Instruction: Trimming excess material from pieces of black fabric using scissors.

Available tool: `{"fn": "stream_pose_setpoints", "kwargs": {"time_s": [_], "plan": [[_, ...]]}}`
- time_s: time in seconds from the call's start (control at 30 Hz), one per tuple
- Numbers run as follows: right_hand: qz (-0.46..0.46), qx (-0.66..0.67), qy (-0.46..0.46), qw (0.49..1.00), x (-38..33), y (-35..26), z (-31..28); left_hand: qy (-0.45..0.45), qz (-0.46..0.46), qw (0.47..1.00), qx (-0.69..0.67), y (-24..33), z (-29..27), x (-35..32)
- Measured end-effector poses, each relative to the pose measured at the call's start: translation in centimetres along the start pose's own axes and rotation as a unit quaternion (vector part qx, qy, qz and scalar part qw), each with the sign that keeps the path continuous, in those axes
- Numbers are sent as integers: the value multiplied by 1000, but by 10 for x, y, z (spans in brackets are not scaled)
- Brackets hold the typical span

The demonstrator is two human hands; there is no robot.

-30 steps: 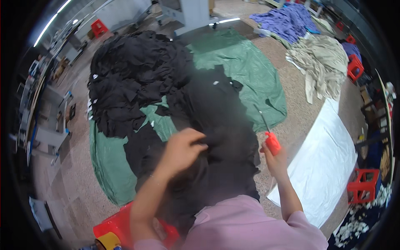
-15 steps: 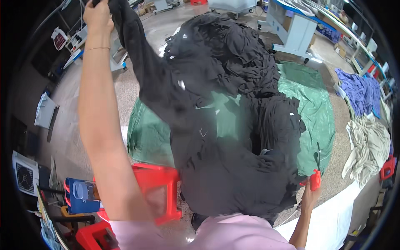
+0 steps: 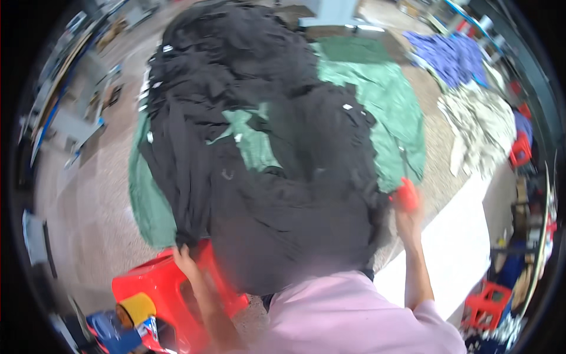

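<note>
Black garments spread over my lap [image 3: 283, 236] and run on into a large heap [image 3: 236, 47] on a green plastic sheet [image 3: 392, 100]. At the left edge of the cloth, my left hand [image 3: 187, 265] is closed on a bunched end of a black garment [image 3: 186, 233], just above a red plastic stool [image 3: 147, 271]. To the right of my lap, my right hand [image 3: 408, 218] grips a red-handled tool [image 3: 405, 194] with a thin dark shaft pointing away from me. Motion blur hides the tool's exact kind.
A white sheet [image 3: 439, 253] lies on the floor at my right. Beyond it are piles of beige cloth [image 3: 477, 127] and purple cloth [image 3: 451, 56]. Another red stool [image 3: 486, 304] stands at the lower right. A table leg and base [image 3: 330, 15] rise behind the heap.
My left hand has come down from high at the upper left to beside the red stool, bringing the black garment with it. The view has turned; the right hand still holds the red-handled tool.
</note>
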State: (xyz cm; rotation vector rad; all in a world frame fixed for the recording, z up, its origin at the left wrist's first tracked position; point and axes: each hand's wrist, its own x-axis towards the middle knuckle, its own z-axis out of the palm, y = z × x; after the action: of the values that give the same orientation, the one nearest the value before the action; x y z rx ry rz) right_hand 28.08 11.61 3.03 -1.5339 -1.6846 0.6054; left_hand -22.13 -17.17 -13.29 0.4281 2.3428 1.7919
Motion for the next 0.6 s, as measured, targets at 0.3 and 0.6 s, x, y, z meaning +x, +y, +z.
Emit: {"fn": "stream_pose_setpoints", "kwargs": {"time_s": [0.3, 0.6], "plan": [[-8, 14, -178, 984, -31, 2, -27, -48, 238, 957, 157, 132, 68, -85], [-144, -70, -266, 950, -78, 33, -37, -553, 401, 710, 168, 232, 150, -210]]}}
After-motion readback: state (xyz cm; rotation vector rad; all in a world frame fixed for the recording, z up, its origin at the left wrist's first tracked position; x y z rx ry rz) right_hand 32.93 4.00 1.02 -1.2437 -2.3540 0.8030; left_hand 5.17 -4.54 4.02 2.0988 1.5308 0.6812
